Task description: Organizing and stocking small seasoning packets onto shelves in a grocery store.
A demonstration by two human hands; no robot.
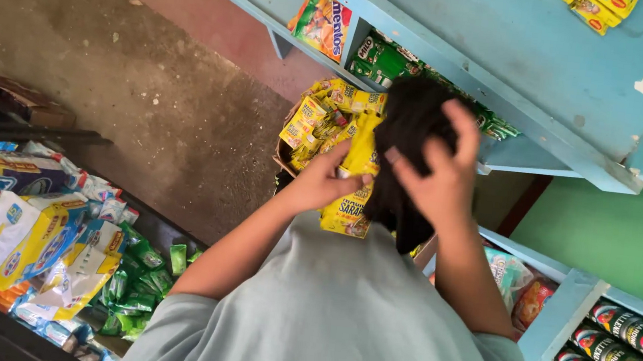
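Left hand (320, 182) grip clenched on yellow sachet strip (353, 184); right hand (435, 177) grasping black cloth (408, 126), blue shelf (509, 89) behind.

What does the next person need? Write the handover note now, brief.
Left hand: grip on the sachet strip, thumb over it.
Right hand: grip on the black cloth, right beside the strip.
Loose sachets are piled just below the blue shelf.
Done: strip and cloth both in hand.
Left: neither is set down yet.

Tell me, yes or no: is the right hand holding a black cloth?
Yes, the right hand grips a black cloth beside the yellow packets.
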